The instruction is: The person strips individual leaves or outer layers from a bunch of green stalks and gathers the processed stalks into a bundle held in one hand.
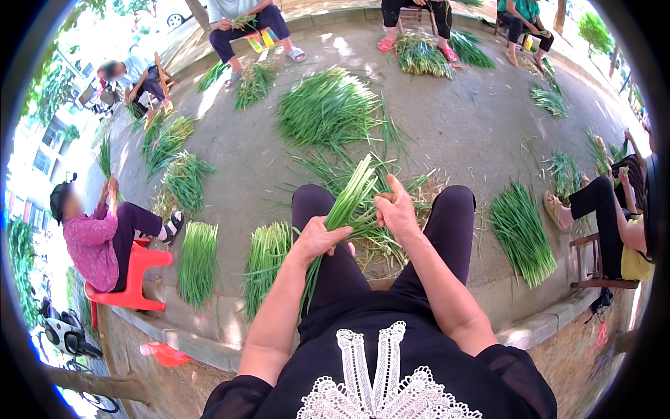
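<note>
Between my knees my left hand (322,239) is closed around a bunch of garlic chives (354,190). The pale stalk ends point up and away, and the green leaves hang down over my left thigh. My right hand (398,213) is just right of the bunch, its index finger stretched out and its thumb apart from it. Its other fingers are curled and partly hidden; I see nothing held. Loose chives and pale trimmings (380,255) lie on the ground below my hands.
A large chive heap (328,108) lies ahead. Sorted chive piles lie left (198,262), beside my left knee (268,262) and right (522,234). A person (94,237) sits on a red plastic stool (136,276) at left; several others sit around. A curb (544,328) runs behind.
</note>
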